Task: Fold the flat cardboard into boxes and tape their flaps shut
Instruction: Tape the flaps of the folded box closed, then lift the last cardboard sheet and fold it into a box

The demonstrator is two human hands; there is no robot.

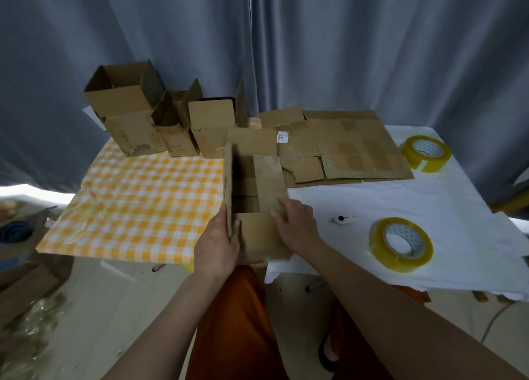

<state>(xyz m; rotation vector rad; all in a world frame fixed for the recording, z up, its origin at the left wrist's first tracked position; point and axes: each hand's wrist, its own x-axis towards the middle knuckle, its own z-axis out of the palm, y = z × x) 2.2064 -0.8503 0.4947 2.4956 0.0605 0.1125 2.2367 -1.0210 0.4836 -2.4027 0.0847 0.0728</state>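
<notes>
At the near edge of the worktop [429, 259], a half-formed brown cardboard box [257, 205] stands with its top open. The left hand [219, 245] grips the box's tall left flap, thumb on one face and fingers [237, 230] curled round the other. The right hand [296, 225] lies on the long right flap, its fingers [282, 210] bent over the flap's near end, pressing it inward over the opening.

Behind the box, a stack of flattened brown cardboard sheets [352, 147] lies on the white cloth [463, 208] covering the right half of the worktop. Three folded brown cardboard boxes with open tops [160, 122] stand in a row at the far left, on the orange-and-white checked cloth [137, 205].

Two rolls of yellowish clear packing tape rest on the white cloth: one [400, 245] near the right hand, the other [426, 153] at the far right beside the sheets. A small white object with a black dot [343, 220] lies between the box and the nearer roll.
</notes>
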